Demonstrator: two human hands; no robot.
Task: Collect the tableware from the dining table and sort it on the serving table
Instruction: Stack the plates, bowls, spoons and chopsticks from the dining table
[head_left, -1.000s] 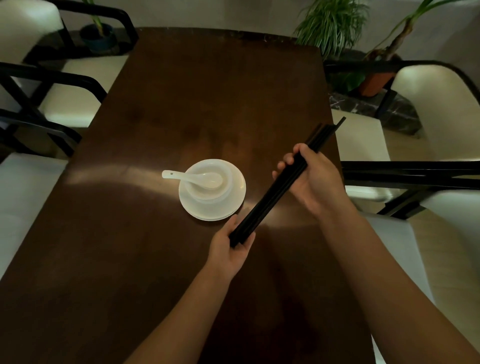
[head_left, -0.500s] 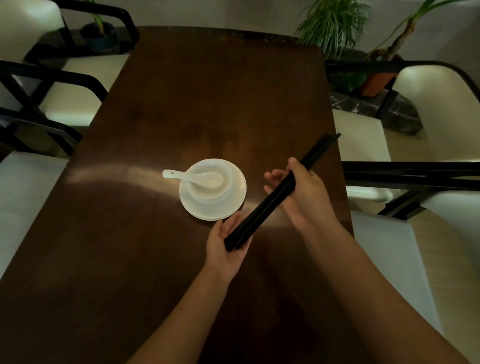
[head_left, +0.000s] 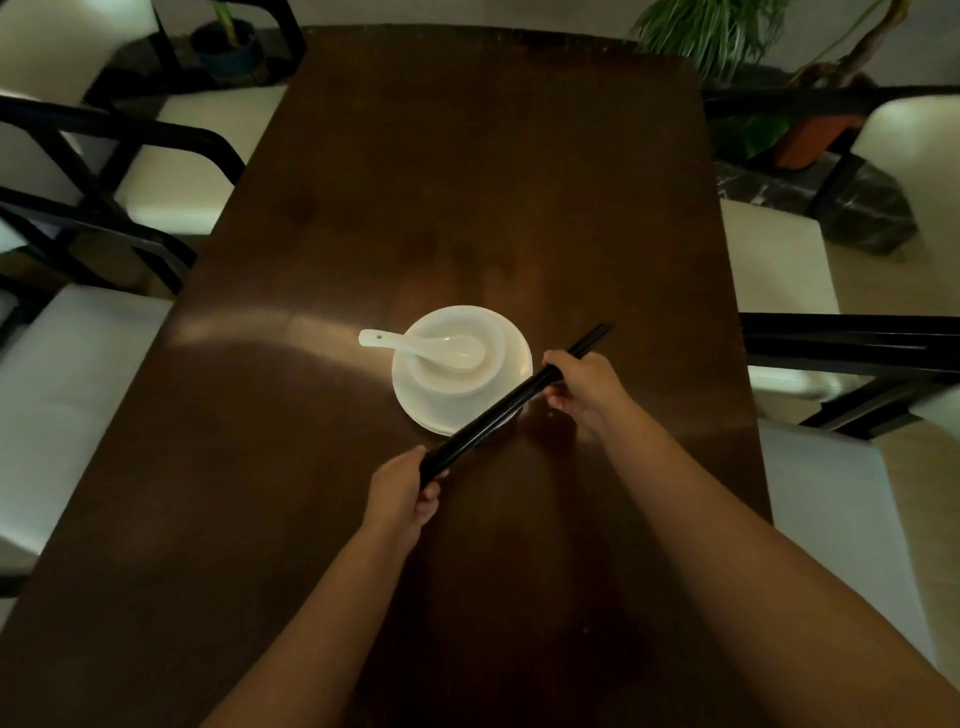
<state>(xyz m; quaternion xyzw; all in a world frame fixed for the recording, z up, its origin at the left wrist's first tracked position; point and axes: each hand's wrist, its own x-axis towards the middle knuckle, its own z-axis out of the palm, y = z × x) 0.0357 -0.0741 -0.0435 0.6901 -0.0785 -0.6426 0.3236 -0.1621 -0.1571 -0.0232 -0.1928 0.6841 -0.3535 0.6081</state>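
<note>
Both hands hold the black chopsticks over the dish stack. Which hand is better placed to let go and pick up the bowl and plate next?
Probably the left hand. It pinches only the near end of the chopsticks, while the right hand grips them further along and could carry them alone. The plate lies just beyond the left hand.

- Your left hand and right hand gripped a bundle of black chopsticks at frame centre.
- It crossed the lower right rim of the white plate, which held a bowl and spoon.
</note>
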